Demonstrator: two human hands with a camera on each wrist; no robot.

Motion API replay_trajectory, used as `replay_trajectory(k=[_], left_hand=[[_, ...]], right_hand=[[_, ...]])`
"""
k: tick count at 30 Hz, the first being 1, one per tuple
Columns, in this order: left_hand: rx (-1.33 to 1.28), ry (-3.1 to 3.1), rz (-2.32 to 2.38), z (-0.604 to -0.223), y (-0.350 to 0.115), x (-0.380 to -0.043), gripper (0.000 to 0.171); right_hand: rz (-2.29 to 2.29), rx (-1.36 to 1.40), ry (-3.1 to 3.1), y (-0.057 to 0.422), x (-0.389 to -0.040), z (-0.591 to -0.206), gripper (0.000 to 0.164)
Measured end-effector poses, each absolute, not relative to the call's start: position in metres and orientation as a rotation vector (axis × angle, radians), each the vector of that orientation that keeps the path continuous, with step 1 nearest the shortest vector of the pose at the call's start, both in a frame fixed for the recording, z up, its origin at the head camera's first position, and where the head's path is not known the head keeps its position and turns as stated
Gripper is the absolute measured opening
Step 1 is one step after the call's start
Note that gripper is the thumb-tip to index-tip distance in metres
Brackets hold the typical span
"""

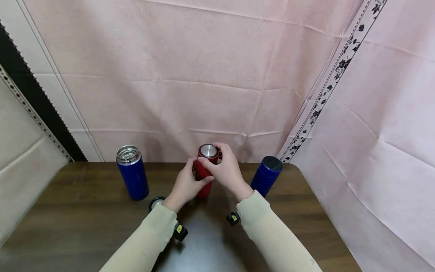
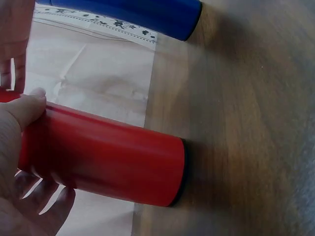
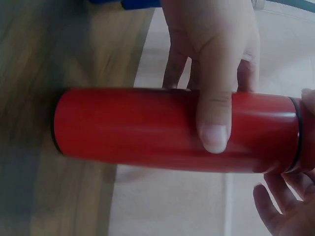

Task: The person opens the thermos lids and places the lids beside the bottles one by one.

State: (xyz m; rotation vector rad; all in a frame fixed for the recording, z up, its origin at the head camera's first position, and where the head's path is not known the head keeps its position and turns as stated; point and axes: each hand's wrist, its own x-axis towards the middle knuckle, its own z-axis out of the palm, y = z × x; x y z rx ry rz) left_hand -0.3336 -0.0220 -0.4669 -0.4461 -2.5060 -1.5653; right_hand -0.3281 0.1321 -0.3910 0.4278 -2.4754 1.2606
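A red thermos bottle (image 1: 204,190) stands upright near the table's back edge. Its cap (image 1: 209,151) has a silvery disc on top with a dark rim. My left hand (image 1: 185,185) grips the bottle's body, the thumb lying along the near side and the fingers behind. Higher up, my right hand (image 1: 225,172) holds the cap between thumb and fingers. In the right wrist view, a black ring separates cap from body, with right-hand fingertips (image 3: 263,194) around that end. The left wrist view shows the bottle's base (image 2: 181,172) close over the wooden tabletop.
An uncapped blue thermos (image 1: 134,181) with a steel mouth stands at the left. Beside my left wrist lies a round black-rimmed lid (image 1: 156,202), partly hidden. Another blue thermos (image 1: 266,175), dark on top, stands behind my right forearm. Pink cloth (image 1: 204,94) hangs behind the table.
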Motion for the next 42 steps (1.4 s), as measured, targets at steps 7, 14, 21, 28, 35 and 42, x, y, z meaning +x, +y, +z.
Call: replay_trajectory(k=[7,14,21,28,35,42], left_hand=[[-0.44,-2.505,-1.596,-0.469,-0.018,-0.325,0.076],[-0.418,-2.532,-1.605,-0.467,-0.021,-0.315,0.078],[-0.433,-2.497,-1.646,-0.463,-0.022,-0.299,0.076],[-0.422,-2.501,-1.618,-0.472,-0.016,-0.281,0.075],[-0.591,-2.522,-1.331,-0.47,-0.01,-0.262,0.073],[-0.69,-2.544,-1.175,-0.454,-0.018,-0.231,0.073]], right_hand=[[1.329,0.401,-2.427,0.136,-0.32,-0.397,0.066],[1.335,0.407,-2.427,0.135,-0.309,-0.398,0.07],[1.315,0.399,-2.436,0.134,-0.296,-0.396,0.068],[1.323,0.423,-2.458,0.147,-0.273,-0.401,0.068],[1.225,0.575,-2.334,0.168,-0.24,-0.405,0.056],[1.417,0.717,-2.252,0.186,-0.208,-0.392,0.049]])
